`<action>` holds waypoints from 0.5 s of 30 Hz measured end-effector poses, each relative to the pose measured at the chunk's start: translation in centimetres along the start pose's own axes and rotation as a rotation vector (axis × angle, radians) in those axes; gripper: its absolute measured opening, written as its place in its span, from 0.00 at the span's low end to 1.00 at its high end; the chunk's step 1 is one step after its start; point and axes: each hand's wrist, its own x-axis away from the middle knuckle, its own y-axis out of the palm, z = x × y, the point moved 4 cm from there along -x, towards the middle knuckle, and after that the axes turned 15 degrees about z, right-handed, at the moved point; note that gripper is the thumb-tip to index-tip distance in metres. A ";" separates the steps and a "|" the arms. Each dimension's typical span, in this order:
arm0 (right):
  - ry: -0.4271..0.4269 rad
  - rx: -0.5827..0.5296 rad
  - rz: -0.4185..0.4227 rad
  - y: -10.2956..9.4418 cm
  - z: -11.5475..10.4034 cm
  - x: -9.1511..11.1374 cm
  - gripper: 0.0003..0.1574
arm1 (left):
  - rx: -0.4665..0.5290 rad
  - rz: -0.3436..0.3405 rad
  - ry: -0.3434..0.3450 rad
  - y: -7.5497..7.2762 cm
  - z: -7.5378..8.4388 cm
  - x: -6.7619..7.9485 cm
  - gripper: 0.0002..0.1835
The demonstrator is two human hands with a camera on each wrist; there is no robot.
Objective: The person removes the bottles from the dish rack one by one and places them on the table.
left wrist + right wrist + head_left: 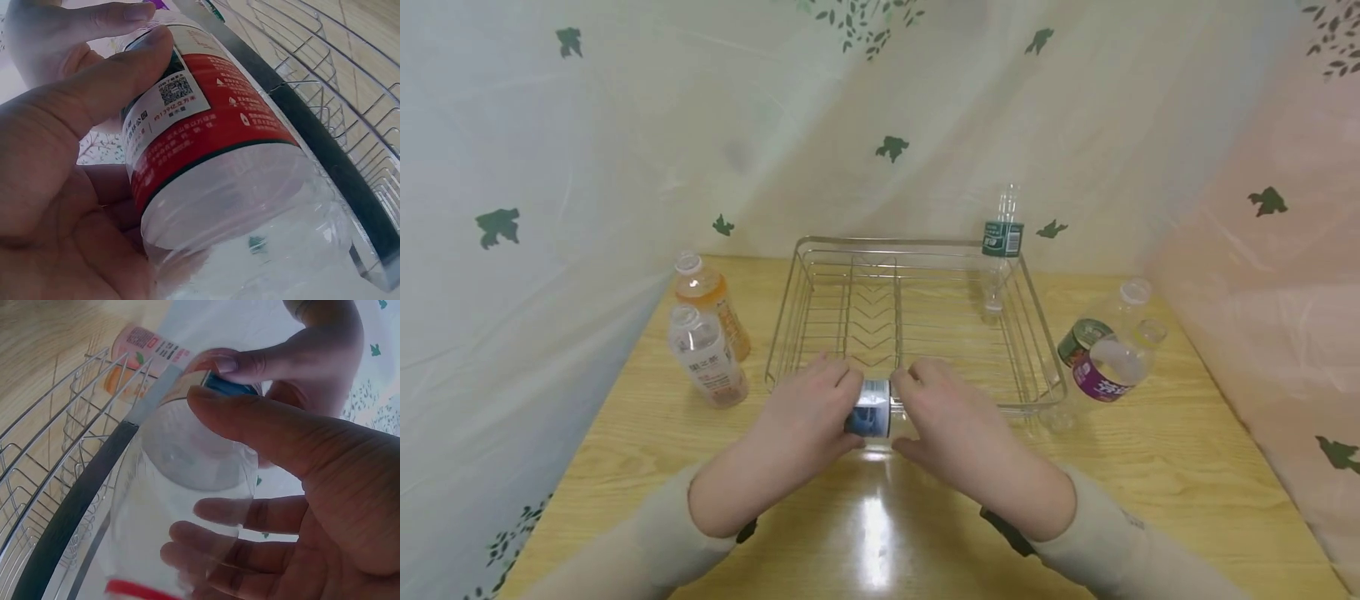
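Note:
Both hands hold one clear plastic bottle sideways at the near edge of a wire dish rack. The left hand grips its labelled part, with the thumb over the label. In the left wrist view the label shows red and white with a QR code. Around the other end, the right hand has its thumb on top, and its fingers curl beneath, partly seen through the clear plastic. A red ring or cap shows at that end in the right wrist view.
A clear bottle with a green label leans in the rack's far right corner. Left of the rack stand an orange-labelled bottle and a white-labelled one. On the right are a purple-labelled bottle and a green-labelled one. Patterned cloth surrounds the table.

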 end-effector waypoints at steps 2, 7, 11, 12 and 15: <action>0.011 -0.013 -0.010 -0.1 0.3 0.1 0.44 | 0.023 0.000 -0.035 -0.1 -0.3 0.4 0.30; 0.058 -0.071 -0.006 -0.7 1.7 0.5 0.58 | 0.065 0.029 -0.129 -0.8 -1.1 1.4 0.29; 0.076 -0.136 0.004 -1.0 3.1 1.2 0.64 | 0.078 0.031 -0.189 -1.2 -1.7 2.0 0.33; 0.077 -0.149 0.011 -1.2 3.5 1.4 0.64 | 0.084 0.027 -0.209 -1.2 -1.9 2.1 0.33; 0.091 -0.169 0.030 -1.5 4.5 1.9 0.64 | 0.118 0.030 -0.265 -1.2 -2.6 2.6 0.34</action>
